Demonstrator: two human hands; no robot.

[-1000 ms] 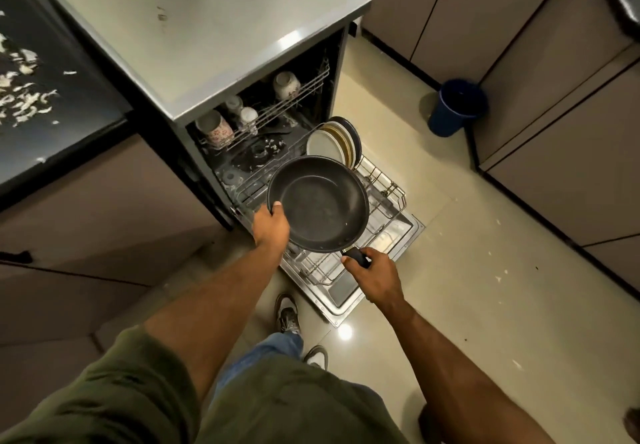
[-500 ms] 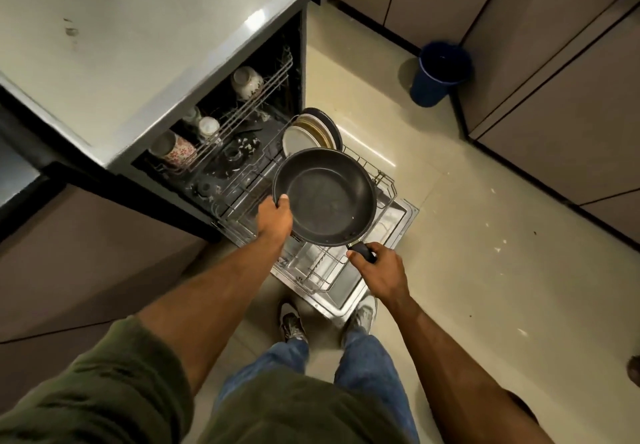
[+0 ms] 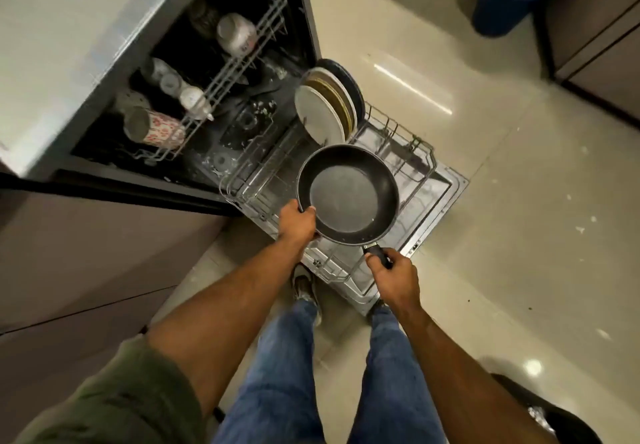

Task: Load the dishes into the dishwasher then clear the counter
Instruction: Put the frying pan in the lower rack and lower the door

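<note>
- The dishwasher (image 3: 242, 125) stood open, a dark box under the pale, smooth counter (image 3: 69, 45) on the left. Its shiny metal door (image 3: 446, 187) lay flat just above the floor.
- The lower rack (image 3: 408, 153) was pulled out over the door. It was made of thin grey wires with many gaps, and most of it held no dishes.
- A round blue bin (image 3: 502, 4) stood on the glossy floor, far to the right and well apart from the rack.
- The pan (image 3: 346, 194) was round, black and smooth inside, with a few wet drops near its edge. A second before, it was held higher, in front of the plates. It had since come down and nearer, over the middle of the lower rack. I think it was about to be set in. I could not tell if it touched the wires yet.
- The plates (image 3: 320, 114) stood on edge at the far end of the lower rack. They were flat, round and hard, mostly white, with a dark one at the back.
- The left hand (image 3: 298, 222) gripped the pan's near-left rim, thumb over the edge.
- The right hand (image 3: 394, 277) was wrapped around the black handle (image 3: 375, 253).
- A mug (image 3: 156, 128) with red flowers lay on its side in the upper rack (image 3: 239, 69), far left.
</note>
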